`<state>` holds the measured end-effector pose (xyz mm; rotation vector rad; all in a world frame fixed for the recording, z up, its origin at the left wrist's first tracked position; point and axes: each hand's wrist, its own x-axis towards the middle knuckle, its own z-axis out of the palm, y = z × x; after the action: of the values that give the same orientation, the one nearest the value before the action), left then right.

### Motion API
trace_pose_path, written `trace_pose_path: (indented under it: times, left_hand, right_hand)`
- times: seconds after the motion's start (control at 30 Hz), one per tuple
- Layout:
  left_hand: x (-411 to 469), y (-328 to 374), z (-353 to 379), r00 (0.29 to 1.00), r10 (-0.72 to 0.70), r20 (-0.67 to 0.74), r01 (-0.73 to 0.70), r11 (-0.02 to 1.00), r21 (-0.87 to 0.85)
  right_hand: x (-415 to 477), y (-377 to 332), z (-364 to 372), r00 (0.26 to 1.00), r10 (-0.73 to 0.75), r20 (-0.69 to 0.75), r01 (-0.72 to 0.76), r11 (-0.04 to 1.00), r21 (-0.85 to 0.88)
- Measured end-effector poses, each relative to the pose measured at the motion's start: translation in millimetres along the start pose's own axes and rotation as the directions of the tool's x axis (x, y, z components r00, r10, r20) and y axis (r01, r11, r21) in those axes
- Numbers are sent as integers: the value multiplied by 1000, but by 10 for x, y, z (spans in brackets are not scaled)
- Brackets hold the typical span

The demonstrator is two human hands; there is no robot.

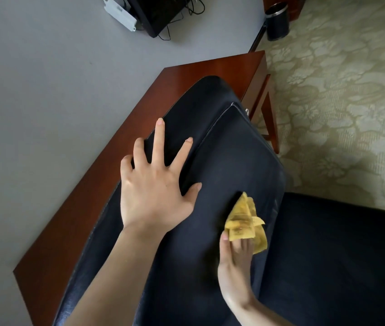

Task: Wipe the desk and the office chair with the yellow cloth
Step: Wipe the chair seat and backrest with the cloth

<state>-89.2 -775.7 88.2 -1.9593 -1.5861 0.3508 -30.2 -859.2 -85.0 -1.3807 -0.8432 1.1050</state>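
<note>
The dark office chair [229, 161] fills the middle of the view, its backrest running from upper centre to lower left and its seat at the lower right. My left hand [156, 184] lies spread flat on the top of the backrest, fingers straight. My right hand [236, 262] holds the crumpled yellow cloth [245, 222] between thumb and fingers against the front face of the backrest. The reddish-brown wooden desk [186, 76] shows as a strip behind and to the left of the chair.
A grey wall lies beyond the desk at the left. A black monitor [160, 12] with cables and a white power strip [118, 11] are at the top. A dark waste bin [277, 22] stands on the patterned carpet [342, 90] at the upper right.
</note>
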Motion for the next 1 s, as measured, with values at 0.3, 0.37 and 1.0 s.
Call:
trace_pose_path:
  times: [0.3, 0.37, 1.0]
  left_hand:
    - [3, 12, -114, 998, -23, 55, 28, 996, -90]
    - [6, 22, -126, 997, -28, 66, 35, 994, -100]
    - [16, 32, -126, 992, -49, 119, 64, 991, -121]
  right_hand:
    - [400, -671, 126, 942, -259, 212, 273, 961, -38]
    - [660, -874, 169, 916, -340, 214, 360, 931, -58]
    - [1993, -1380, 130, 936, -342, 89, 336, 781, -527]
